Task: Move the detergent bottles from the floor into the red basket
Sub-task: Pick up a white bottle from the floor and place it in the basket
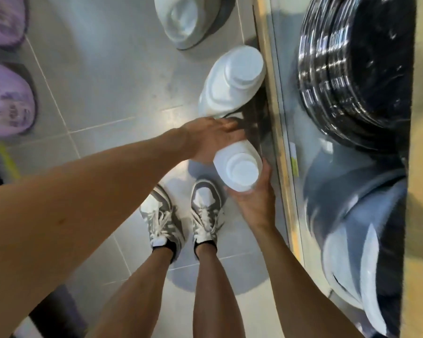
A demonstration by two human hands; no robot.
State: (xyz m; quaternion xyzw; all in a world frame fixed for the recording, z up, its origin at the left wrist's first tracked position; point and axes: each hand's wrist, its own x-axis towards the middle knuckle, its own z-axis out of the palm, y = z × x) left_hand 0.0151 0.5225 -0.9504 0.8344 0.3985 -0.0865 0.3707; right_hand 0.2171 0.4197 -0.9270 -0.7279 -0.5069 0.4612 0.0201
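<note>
I look straight down at a white detergent bottle (239,167) with a white cap, held between both hands above the grey tiled floor. My left hand (213,140) wraps the bottle's far side, its fingertips hidden behind the bottle. My right hand (254,198) cups the near side from below, fingers curled round it. A second, larger white bottle (232,81) stands on the floor just beyond, beside the machine. A third white bottle (181,18) stands farther off at the top. No red basket is in view.
A front-loading washing machine (352,69) with a dark round door fills the right side. Two purple bottles (7,101) stand at the left edge. My feet in grey-white sneakers (181,215) are below the held bottle.
</note>
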